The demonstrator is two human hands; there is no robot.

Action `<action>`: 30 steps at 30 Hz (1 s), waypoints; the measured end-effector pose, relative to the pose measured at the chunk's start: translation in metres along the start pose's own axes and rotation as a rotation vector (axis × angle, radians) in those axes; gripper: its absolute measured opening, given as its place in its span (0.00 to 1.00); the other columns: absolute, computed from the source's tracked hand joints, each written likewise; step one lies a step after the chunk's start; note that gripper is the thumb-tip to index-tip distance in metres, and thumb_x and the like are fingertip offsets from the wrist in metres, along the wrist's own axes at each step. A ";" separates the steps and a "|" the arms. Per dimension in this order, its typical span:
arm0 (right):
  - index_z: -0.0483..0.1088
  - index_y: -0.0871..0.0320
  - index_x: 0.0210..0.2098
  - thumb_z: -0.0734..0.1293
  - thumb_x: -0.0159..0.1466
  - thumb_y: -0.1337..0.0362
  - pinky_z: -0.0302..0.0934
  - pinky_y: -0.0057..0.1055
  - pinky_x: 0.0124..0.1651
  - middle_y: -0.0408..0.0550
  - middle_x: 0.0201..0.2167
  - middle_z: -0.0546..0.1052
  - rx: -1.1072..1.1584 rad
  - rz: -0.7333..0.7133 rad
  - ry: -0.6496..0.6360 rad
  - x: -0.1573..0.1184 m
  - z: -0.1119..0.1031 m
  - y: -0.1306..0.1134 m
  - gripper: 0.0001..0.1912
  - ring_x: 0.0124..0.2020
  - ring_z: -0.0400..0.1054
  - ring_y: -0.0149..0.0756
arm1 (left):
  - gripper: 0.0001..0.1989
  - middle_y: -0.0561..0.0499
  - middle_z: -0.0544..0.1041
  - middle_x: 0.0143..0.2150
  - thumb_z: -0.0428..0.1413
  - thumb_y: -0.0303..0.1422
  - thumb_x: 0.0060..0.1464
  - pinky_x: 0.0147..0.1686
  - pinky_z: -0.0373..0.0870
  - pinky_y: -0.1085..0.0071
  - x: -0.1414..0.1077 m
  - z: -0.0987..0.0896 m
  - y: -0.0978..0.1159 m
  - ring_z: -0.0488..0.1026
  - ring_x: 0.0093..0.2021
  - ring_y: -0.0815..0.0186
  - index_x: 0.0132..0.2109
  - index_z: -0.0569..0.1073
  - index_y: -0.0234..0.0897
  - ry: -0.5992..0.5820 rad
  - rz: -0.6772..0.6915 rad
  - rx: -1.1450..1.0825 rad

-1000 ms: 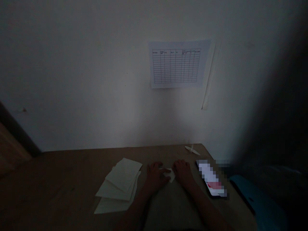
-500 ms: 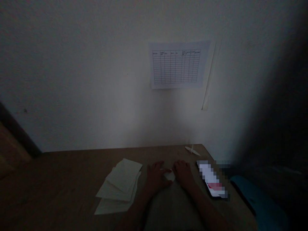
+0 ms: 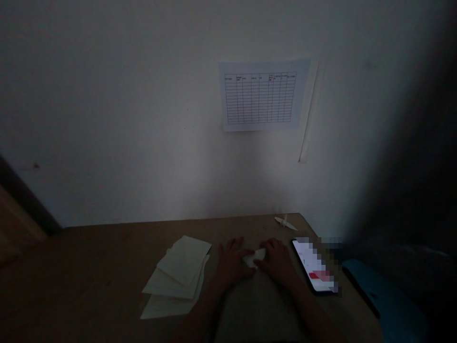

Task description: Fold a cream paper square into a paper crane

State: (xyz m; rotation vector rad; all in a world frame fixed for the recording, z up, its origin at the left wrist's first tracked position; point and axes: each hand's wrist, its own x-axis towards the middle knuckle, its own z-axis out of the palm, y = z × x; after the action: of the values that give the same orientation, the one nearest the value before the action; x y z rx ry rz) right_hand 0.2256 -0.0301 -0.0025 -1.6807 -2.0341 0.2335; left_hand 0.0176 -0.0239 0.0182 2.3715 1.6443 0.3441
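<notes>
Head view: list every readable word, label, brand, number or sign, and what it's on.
Nothing can be read with certainty.
White paper sheet with a printed grid, on the pale wall: top-row text present, too small and blurred.
Black-edged phone with a lit screen: partly pixelated; small marks unreadable.
Stack of pale paper sheets: no text discernible.
Small white piece of paper at the hands: none discernible.

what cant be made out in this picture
All in the head view:
- small folded paper: partly covered by the left hand and right hand
- chart: heading text too small to read
- phone: screen partly pixelated
- sheets: lower ones overlapped, so no sure count
- blue object: cut off by bottom edge
</notes>
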 end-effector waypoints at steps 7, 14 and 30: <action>0.73 0.50 0.54 0.75 0.56 0.51 0.56 0.41 0.58 0.53 0.55 0.73 0.009 -0.006 0.006 -0.003 -0.003 -0.005 0.28 0.58 0.65 0.52 | 0.30 0.51 0.58 0.75 0.65 0.52 0.49 0.67 0.38 0.30 -0.001 -0.002 -0.001 0.50 0.74 0.42 0.60 0.74 0.63 -0.020 0.009 -0.017; 0.74 0.53 0.52 0.74 0.58 0.57 0.59 0.39 0.55 0.53 0.53 0.75 0.017 0.037 0.032 0.003 0.001 0.002 0.23 0.55 0.68 0.50 | 0.31 0.51 0.57 0.75 0.65 0.52 0.48 0.68 0.36 0.30 0.000 -0.003 0.000 0.49 0.74 0.41 0.60 0.74 0.61 -0.044 0.003 0.000; 0.75 0.51 0.53 0.61 0.66 0.69 0.61 0.34 0.52 0.51 0.52 0.77 -0.029 -0.009 0.061 0.018 0.018 0.032 0.19 0.52 0.71 0.42 | 0.32 0.50 0.56 0.75 0.66 0.50 0.47 0.68 0.35 0.31 -0.002 -0.009 0.004 0.48 0.75 0.41 0.60 0.74 0.62 -0.069 -0.017 -0.010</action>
State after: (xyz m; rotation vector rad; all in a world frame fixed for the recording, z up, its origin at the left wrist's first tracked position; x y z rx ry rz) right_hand 0.2433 -0.0021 -0.0273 -1.6750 -2.0092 0.1486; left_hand 0.0172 -0.0269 0.0279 2.3335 1.6279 0.2634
